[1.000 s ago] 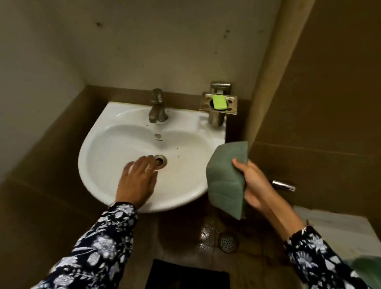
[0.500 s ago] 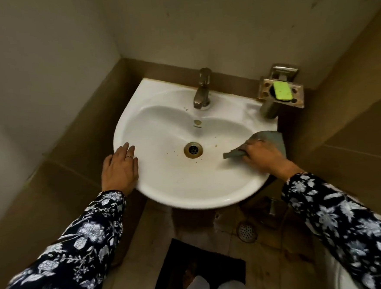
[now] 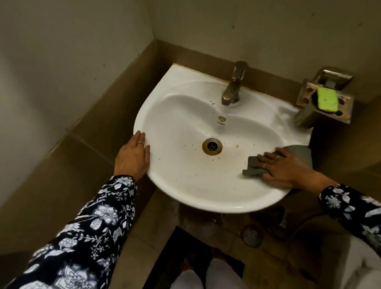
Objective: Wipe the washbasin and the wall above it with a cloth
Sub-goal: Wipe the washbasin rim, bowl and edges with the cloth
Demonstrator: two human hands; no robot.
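Widest first: the wall [image 3: 267,26] above the basin runs pale and speckled from eleven o'clock round to two, with a brown tile band beneath it, and no cloth is near it, so that half of the job looks not yet begun. Centre frame sits the white washbasin [image 3: 183,113], its bowl dotted with dark specks and a rusty ring around the drain [image 3: 211,145]. That grime is what the wiping is for.

Over at nine o'clock, the left hand [image 3: 133,158] lies flat and open on the basin's rim, fingers together, gripping nothing. My read is that it is there as a brace, steadying the body while the other arm works.

At four o'clock of the bowl, the right hand [image 3: 284,171] is spread palm-down, pressing the grey-green cloth [image 3: 253,168] against the inner slope near the rim. It is pinning it flat, not clenching it, which suits a broad sweep. Part of the cloth trails off behind the hand toward the basin's edge.

Smaller items now: the tap [image 3: 234,85] stands at twelve o'clock on the back ledge. A metal soap dish [image 3: 303,95] juts from the wall at two o'clock, holding a lime-green soap [image 3: 327,99]. Both look like obstacles for the cloth to work around.
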